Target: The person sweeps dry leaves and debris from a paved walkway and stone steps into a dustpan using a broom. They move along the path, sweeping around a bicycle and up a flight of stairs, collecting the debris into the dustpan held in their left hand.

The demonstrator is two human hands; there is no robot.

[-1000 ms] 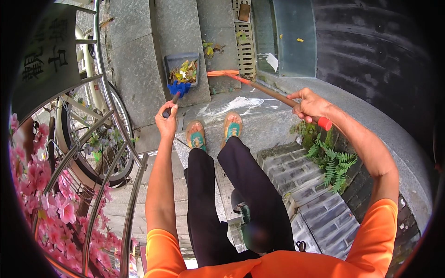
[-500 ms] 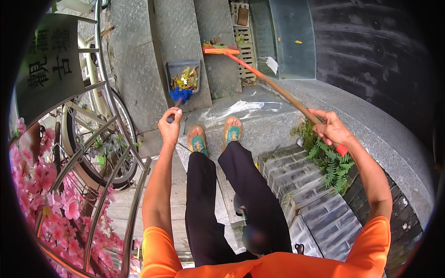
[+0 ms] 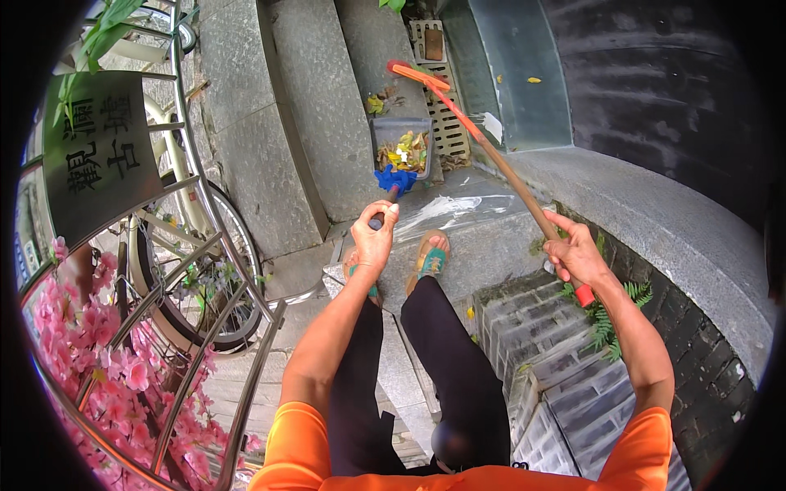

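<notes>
A grey dustpan (image 3: 399, 125) stands beside the edge of a stone step, with yellow and brown leaves (image 3: 407, 153) in it. My left hand (image 3: 374, 236) is closed around its short dark handle, just behind a bunched blue wrapping (image 3: 396, 179). My right hand (image 3: 575, 252) grips the lower part of a long broom handle (image 3: 512, 176), which is wooden below and red-orange above. At its far end, the orange broom head (image 3: 420, 76) is over the steps, beyond the dustpan. Between dustpan and broom head lie a few loose leaves (image 3: 378, 104).
Stone steps (image 3: 307, 82) rise at the left. A metal railing (image 3: 205, 196) stands before a bicycle (image 3: 196, 266) and pink blossoms (image 3: 106, 352). To the right are a drain grate (image 3: 447, 127), a curved stone ledge (image 3: 647, 213) and a fern (image 3: 606, 327).
My left hand has moved the dustpan to the right, alongside the drain grate. The broom head has shifted farther away and right, uncovering leaves on the step. Both hands keep their holds.
</notes>
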